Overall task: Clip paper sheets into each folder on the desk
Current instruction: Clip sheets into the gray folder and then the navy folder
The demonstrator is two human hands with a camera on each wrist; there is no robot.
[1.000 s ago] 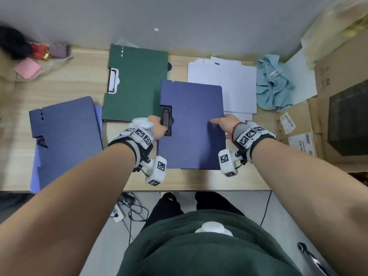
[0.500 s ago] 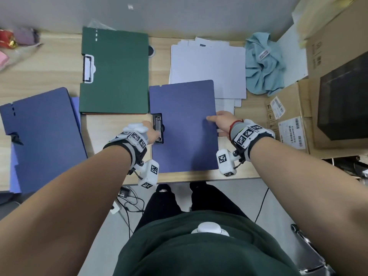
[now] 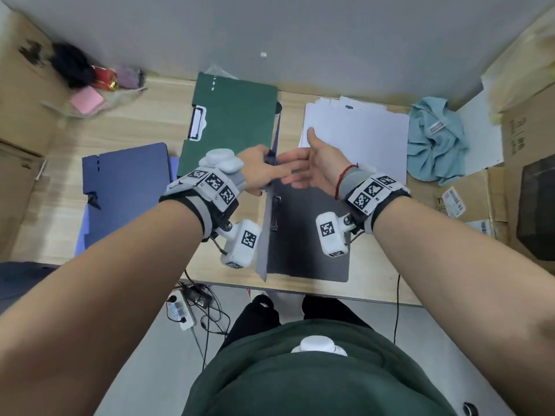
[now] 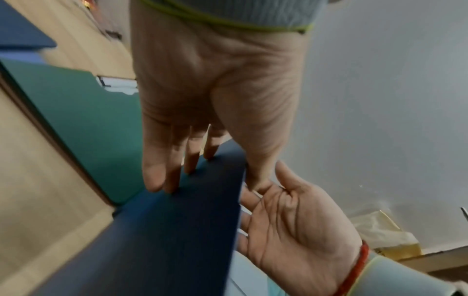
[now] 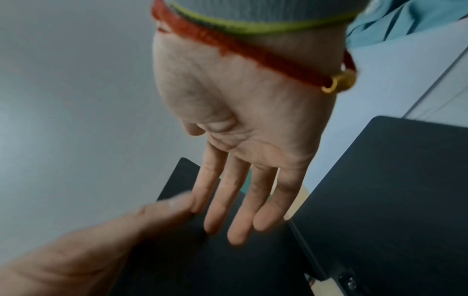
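While the cover (image 3: 268,205) of the blue folder stands up on edge near the tabletop's (image 3: 150,127) front edge, my left hand (image 3: 255,169) pinches it: fingers (image 4: 162,170) flat on the outer face, thumb on the inner side. The folder's back board (image 3: 303,235) lies flat on the tabletop w/ the clip (image 3: 275,217) showing by the spine. My right hand (image 3: 312,163) is open, fingers (image 5: 243,210) straight and spread; they lie against the cover's inner face just beside the left thumb, holding nothing.

The paper stack (image 3: 357,136) sits at the back edge, right of center, just beyond the right hand. A green folder (image 3: 234,115) lies closed at the back edge, left of the raised cover, w/ its white clip on its left side. Another blue folder (image 3: 126,187) lies near the left edge, apart from the green one. A light-blue cloth (image 3: 435,142) is bunched up right of the paper stack, and cardboard boxes (image 3: 510,163) crowd the right side. Small red, pink and dark bits sit at the back left corner; too blurred to tell what they are.
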